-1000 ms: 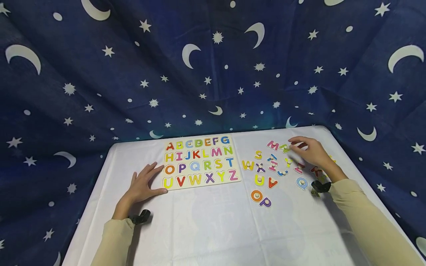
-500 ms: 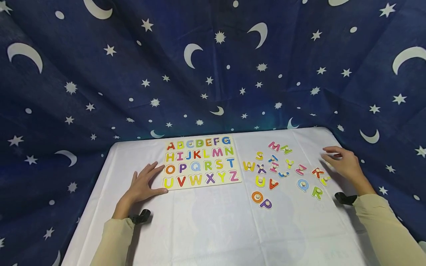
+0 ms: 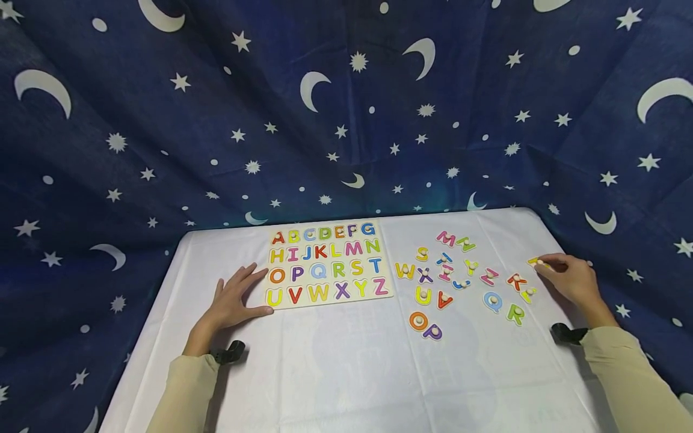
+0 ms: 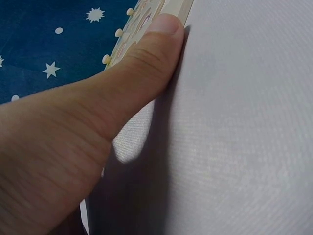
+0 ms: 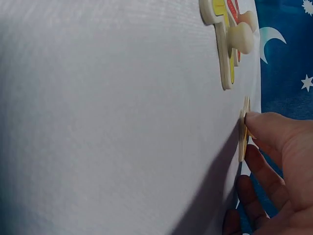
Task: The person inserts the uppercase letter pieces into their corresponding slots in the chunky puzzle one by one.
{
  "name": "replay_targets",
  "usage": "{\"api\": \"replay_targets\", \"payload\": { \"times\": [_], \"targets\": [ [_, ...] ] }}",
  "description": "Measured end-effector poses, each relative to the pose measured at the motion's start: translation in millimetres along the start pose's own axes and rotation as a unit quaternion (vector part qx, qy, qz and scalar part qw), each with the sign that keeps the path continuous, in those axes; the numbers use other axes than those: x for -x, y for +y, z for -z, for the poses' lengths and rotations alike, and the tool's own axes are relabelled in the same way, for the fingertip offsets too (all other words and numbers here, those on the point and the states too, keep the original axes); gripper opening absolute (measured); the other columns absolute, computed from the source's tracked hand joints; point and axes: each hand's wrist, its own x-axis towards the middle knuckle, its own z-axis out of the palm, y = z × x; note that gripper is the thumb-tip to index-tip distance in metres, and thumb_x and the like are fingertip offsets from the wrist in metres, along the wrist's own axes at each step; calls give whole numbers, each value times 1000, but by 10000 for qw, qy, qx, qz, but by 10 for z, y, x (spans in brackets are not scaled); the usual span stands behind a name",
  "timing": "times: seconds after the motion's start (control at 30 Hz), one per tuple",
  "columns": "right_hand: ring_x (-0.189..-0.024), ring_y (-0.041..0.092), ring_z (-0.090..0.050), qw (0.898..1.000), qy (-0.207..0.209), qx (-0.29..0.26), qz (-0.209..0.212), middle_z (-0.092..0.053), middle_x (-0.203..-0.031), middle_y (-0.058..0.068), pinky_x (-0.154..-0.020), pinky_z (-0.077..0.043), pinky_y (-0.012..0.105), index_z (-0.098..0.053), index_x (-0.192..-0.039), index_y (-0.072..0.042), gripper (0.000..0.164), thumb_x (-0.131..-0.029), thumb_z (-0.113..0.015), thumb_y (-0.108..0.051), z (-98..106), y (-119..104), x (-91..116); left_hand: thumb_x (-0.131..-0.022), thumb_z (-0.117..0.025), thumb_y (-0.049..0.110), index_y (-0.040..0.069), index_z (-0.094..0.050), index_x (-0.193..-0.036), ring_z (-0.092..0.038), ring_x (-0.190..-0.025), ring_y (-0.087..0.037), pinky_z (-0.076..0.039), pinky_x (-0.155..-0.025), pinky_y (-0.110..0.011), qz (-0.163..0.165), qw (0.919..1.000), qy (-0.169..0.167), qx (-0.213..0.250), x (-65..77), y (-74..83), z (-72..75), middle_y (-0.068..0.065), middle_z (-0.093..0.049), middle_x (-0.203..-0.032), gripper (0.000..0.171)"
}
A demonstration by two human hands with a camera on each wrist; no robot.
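Note:
The wooden alphabet board (image 3: 387, 264) lies at the back of the table. My left hand (image 3: 230, 304) rests at its left side, fingers spread, with the thumb (image 4: 156, 44) against the near edge. Knobbed letters A to G fill the board's top row; the lower rows show printed letters without knobs. At the table's right side my right hand (image 3: 575, 281) pinches a yellow letter puzzle piece (image 3: 536, 262) between thumb and fingers. That piece (image 5: 243, 132) appears low at the table; its letter is mostly hidden. Just nearer lie a red K (image 3: 517, 281) and a yellow letter (image 3: 527, 294).
Loose knobbed letters are scattered right of the board, among them an orange O (image 3: 418, 321), a purple P (image 3: 432, 332), a blue Q (image 3: 492, 302) and a green R (image 3: 516, 314). A starry dark blue cloth (image 3: 346, 120) hangs behind the white table (image 3: 335, 373).
My right hand has moved right, away from the green N and over the loose letters, to the yellow piece, which it now pinches. My left hand has stayed at the board.

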Motion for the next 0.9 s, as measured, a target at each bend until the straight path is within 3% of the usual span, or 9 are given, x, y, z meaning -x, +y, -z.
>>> {"api": "replay_targets", "payload": {
  "times": [0.27, 0.53, 0.63, 0.77, 0.87, 0.9],
  "targets": [
    [-107, 51, -50, 9995, 188, -25, -240, -62, -115, 35, -94, -33, 67, -67, -117, 8, 36, -97, -68, -22, -10, -13, -9, -73, -89, 54, 17, -46, -155, -16, -153, -46, 1, -116, -78, 13, 10000, -18, 20, 0, 9, 3, -20, -29, -165, 99],
    [-104, 50, -51, 9989, 359, -115, -287, -64, -111, 35, -93, -34, 65, -68, -113, 9, 33, -95, -68, -18, -37, -75, -13, -73, -89, 53, 17, -46, -155, -17, -153, -46, 1, -116, -78, 23, 10000, 10, 4, 6, 5, 3, -20, -29, -165, 99],
    [-105, 51, -52, 9990, 316, -196, -250, -65, -111, 36, -105, -28, 69, -67, -113, 9, 33, -94, -67, -17, -21, -133, -31, -73, -89, 55, 18, -46, -155, -17, -153, -47, 1, -116, -78, 7, 10000, 9, 7, 0, 3, -2, -20, -29, -165, 100],
    [-101, 46, -56, 9993, 215, -310, -22, -65, -114, 34, -92, -44, 56, -67, -117, 4, 34, -95, -67, -22, -4, -331, -93, -72, -88, 56, 19, -46, -155, -17, -153, -47, 1, -115, -79, 6, 10000, 6, 2, -3, -6, -13, -21, -30, -165, 100],
    [-105, 44, -57, 9984, 180, -456, 295, -63, -123, 29, -72, -44, 44, -68, -120, 0, 35, -97, -68, -26, -20, -601, -151, -72, -88, 57, 19, -46, -155, -17, -153, -47, 0, -115, -79, 18, 10000, 11, 4, -2, -10, -20, -21, -30, -165, 100],
    [-107, 45, -58, 9974, 191, -514, 458, -63, -126, 28, -74, -45, 44, -69, -120, -1, 34, -97, -68, -27, -40, -704, -170, -72, -88, 57, 18, -46, -155, -17, -153, -47, 1, -115, -79, 19, 10000, 10, 7, 0, -10, -20, -21, -30, -165, 100]
  ]
}}
